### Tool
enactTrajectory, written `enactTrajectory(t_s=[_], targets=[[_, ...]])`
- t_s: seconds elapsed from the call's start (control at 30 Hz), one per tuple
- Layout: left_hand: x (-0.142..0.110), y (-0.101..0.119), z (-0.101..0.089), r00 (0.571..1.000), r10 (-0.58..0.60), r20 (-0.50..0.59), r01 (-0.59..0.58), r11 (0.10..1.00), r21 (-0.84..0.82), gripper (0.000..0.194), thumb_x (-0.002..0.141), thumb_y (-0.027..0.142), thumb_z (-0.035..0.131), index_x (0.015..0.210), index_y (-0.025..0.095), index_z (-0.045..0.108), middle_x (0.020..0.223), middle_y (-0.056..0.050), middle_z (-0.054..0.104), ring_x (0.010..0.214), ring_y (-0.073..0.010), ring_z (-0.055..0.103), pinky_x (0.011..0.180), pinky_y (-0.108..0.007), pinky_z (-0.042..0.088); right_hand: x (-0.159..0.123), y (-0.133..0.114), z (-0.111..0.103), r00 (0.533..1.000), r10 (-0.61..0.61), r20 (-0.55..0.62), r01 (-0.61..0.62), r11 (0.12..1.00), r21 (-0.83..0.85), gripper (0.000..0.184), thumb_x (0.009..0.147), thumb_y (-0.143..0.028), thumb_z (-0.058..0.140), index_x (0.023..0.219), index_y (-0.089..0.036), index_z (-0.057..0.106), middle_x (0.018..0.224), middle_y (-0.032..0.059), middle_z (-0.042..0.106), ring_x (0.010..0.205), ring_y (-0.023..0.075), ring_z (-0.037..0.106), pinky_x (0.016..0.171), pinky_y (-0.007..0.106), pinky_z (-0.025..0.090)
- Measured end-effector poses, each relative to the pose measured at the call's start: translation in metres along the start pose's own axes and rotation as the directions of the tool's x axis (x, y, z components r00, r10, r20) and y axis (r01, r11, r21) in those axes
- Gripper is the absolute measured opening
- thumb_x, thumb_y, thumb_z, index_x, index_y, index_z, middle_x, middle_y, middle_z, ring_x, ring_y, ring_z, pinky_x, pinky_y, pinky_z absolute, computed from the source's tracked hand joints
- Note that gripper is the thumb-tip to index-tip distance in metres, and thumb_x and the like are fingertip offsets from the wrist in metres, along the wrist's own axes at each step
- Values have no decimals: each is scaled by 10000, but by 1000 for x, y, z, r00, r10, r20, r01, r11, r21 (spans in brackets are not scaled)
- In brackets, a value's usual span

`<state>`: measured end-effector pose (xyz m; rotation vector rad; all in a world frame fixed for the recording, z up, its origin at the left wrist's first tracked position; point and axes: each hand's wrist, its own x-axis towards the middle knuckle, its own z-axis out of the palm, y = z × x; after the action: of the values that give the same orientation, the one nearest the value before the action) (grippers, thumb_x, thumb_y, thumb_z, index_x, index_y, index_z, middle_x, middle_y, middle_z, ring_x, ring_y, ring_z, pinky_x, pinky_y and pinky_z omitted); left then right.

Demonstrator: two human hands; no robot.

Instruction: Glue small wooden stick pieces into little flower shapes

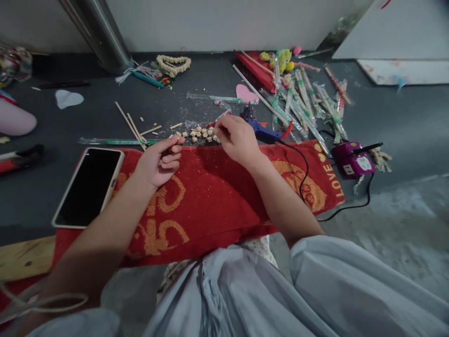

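My left hand (159, 161) is closed palm-up at the towel's back edge, with thumb and index finger together. A pale bit shows by its fingertips, but I cannot tell whether they hold it. My right hand (237, 140) is closed with its fingers bent downward, and whatever it may pinch is hidden. Between the hands lies a small pile of pale wooden cubes (200, 133). A blue hot glue gun (264, 132) rests just right of my right hand. Beneath my forearms spreads a red towel (217, 201) with orange patterns.
A phone (89, 187) lies on the towel's left end. Thin sticks (129, 122) lie behind my left hand. Wrapped chopsticks (305, 98) crowd the back right. A heart-shaped frame (173, 56) sits at the back. A black cord (306, 164) crosses the towel near a purple box (348, 161).
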<state>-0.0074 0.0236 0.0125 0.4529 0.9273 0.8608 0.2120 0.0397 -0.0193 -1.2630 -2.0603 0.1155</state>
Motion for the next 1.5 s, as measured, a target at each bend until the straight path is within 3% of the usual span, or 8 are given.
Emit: enactTrajectory(t_s=[0.27, 0.4, 0.5, 0.7, 0.8, 0.87, 1.17, 1.5], targets=[[3, 1, -7, 993, 68, 100, -83, 986, 147, 230, 863, 294, 716, 688, 156, 660, 485, 64, 403, 317, 7, 214, 259, -129, 162, 0, -5, 1, 997, -2, 80, 4, 1000, -26, 199, 962, -245, 435, 779, -221, 509, 778, 50, 597, 754, 200, 538, 709, 327, 381], [3, -2, -5, 993, 90, 76, -103, 976, 192, 221, 844, 300, 726, 694, 151, 662, 498, 61, 424, 320, 5, 225, 268, -138, 169, 0, -7, 0, 997, 7, 82, -7, 1000, -8, 290, 985, -317, 452, 714, -219, 485, 705, 27, 546, 700, 181, 501, 682, 323, 351], [4, -12, -4, 975, 222, 14, -216, 933, 287, 139, 799, 251, 744, 719, 151, 690, 530, 41, 510, 325, -9, 296, 283, -154, 197, 0, -9, 1, 994, 28, 105, -27, 1000, -7, 323, 970, -336, 507, 672, -216, 472, 685, 18, 543, 684, 168, 490, 669, 317, 337], [5, -32, -10, 747, 658, 92, -528, 504, 683, 90, 794, 268, 735, 775, 181, 724, 585, 10, 632, 423, -76, 467, 408, -210, 355, -1, -10, 7, 991, 31, 127, -35, 999, 34, 99, 892, -186, 598, 809, -210, 549, 818, 28, 637, 776, 173, 551, 710, 301, 387], [4, -34, -12, 608, 770, 192, -587, 274, 762, 67, 778, 251, 743, 797, 187, 741, 659, 0, 669, 537, -93, 528, 540, -215, 420, -2, -11, 8, 990, -47, 130, 36, 996, 83, 111, 849, -105, 573, 824, -210, 548, 855, 28, 645, 813, 168, 568, 732, 294, 415], [3, -35, -13, 563, 787, 254, -595, 172, 785, 70, 780, 250, 740, 818, 192, 747, 693, -3, 681, 565, -97, 543, 590, -218, 438, -3, -13, 8, 992, -87, 90, 77, 991, 108, 68, 879, -172, 572, 824, -207, 553, 841, 29, 642, 790, 161, 570, 724, 293, 424], [1, -35, -14, 494, 777, 391, -546, -73, 835, 133, 822, 296, 656, 839, 185, 727, 692, 10, 674, 534, -85, 519, 586, -214, 456, -4, -22, 2, 963, -265, -36, 264, 921, 285, 80, 932, -205, 539, 923, -180, 615, 854, 18, 651, 757, 112, 597, 701, 243, 487], [1, -36, -14, 479, 755, 448, -553, -137, 822, 138, 819, 293, 649, 850, 183, 725, 692, 15, 673, 514, -76, 522, 544, -204, 448, -4, -24, 5, 943, -323, -81, 333, 906, 259, 107, 922, -167, 559, 849, -167, 638, 799, 5, 650, 738, 102, 598, 695, 226, 478]])
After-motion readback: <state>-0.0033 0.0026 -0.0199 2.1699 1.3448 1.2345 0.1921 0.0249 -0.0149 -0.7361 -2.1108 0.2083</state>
